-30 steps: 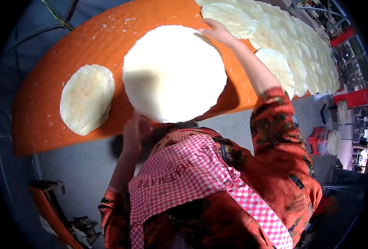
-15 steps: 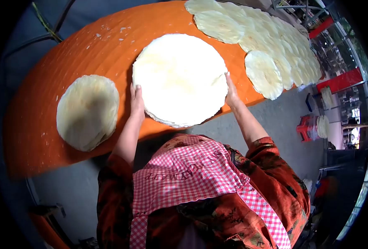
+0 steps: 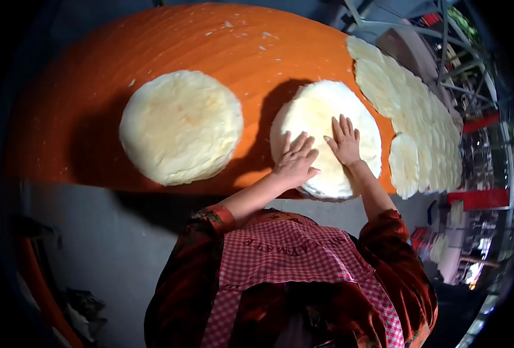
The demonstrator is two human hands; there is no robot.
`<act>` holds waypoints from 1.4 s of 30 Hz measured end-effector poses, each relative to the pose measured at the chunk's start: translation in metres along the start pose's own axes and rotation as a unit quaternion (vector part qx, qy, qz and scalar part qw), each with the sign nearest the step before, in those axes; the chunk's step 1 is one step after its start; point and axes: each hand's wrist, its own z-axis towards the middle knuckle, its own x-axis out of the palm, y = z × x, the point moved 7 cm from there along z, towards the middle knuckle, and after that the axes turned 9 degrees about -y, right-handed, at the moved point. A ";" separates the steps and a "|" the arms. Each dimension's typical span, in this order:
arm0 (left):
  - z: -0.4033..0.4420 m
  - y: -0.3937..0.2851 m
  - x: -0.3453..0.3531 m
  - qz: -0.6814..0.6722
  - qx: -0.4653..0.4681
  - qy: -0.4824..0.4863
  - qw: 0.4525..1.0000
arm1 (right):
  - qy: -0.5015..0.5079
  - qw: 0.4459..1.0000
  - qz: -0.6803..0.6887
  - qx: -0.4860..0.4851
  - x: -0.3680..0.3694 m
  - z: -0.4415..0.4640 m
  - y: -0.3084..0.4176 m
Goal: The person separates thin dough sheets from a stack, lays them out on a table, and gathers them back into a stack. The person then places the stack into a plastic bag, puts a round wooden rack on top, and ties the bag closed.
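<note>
My left hand [image 3: 296,159] rests on the near left part of a stack of thin round flatbreads [image 3: 318,119], its fingers spread. Further right on the same stack lies my right hand [image 3: 345,141], palm down with the fingers stretched out. The pile is pale and whitish, with layered edges showing at its near side. Another stack of round flatbreads [image 3: 181,124] stands to the left, apart from both hands.
An orange-covered table [image 3: 257,55] carries both stacks and scattered pale flakes. Overlapping flatbreads [image 3: 425,122] spread along its right end, with one round flatbread [image 3: 404,165] at their near edge. Metal framing [image 3: 408,26] and a red stool [image 3: 420,238] are beyond.
Both hands have moved from the sides of the right stack onto its top, fingers now spread flat. The camera view has swung left, so the stacks appear further right.
</note>
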 end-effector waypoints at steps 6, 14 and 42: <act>-0.147 0.125 -0.069 -0.290 -0.281 -0.396 0.825 | -0.116 0.980 0.159 0.001 -0.078 0.045 0.043; -0.283 0.221 -0.109 -0.474 -0.551 -0.544 0.419 | 0.017 0.854 0.375 -0.360 -0.024 0.040 0.395; -0.294 0.226 -0.133 -0.481 -0.570 -0.518 0.418 | -0.005 0.861 0.313 -0.402 0.032 0.061 0.421</act>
